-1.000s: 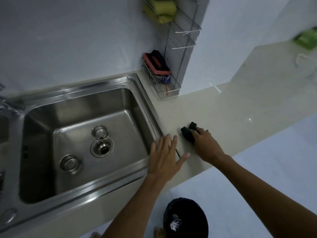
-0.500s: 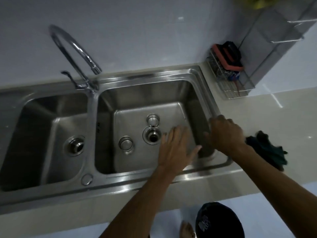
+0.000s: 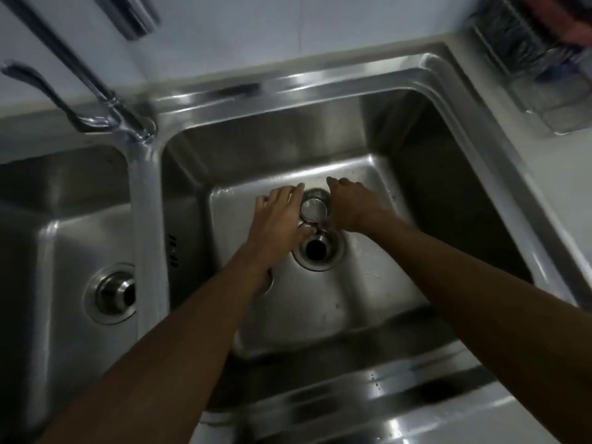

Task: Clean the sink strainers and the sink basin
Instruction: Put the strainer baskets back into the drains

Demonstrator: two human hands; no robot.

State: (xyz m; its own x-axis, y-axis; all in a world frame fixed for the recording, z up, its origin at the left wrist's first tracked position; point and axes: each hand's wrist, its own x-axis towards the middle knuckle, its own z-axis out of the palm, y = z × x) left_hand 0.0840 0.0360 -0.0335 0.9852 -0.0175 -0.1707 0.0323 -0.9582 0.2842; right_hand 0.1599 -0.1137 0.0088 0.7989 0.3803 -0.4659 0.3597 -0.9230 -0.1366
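1. A stainless steel double sink seen from above, the view blurred. Both bare arms reach down into the right basin (image 3: 378, 302).
2. A small round metal sink strainer (image 3: 315, 207) stands on the basin floor just behind the open drain hole (image 3: 317, 248), between the two hands.
3. The left hand (image 3: 278, 216) lies at the strainer's left side, fingers (image 3: 293, 191) stretched out flat and spread. It touches or nearly touches the rim; it has closed on nothing.
4. The right hand (image 3: 352, 203) curls against the strainer's right side, knuckles up. Its fingers are hidden beneath it, so I cannot tell whether they already grip the rim.
5. A second strainer (image 3: 268, 285) lies nearer the viewer, mostly hidden under the left forearm.
6. The left basin's drain (image 3: 113, 291) has its fitting in place. A faucet (image 3: 105, 88) rises at the divider, and a wire rack (image 3: 541, 68) sits on the desk at upper right.
7. Handling, as a judgement: the strainer looks light, rigid thin metal, not fragile. Droplets on the basin floor suggest it may be wet and slippery.
8. The best hold is probably a pinch across the raised rim from opposite sides, or on a centre post if it has one; none is visible.
9. Lifted carelessly, it could slide on the steel or drop into the open drain beside it.
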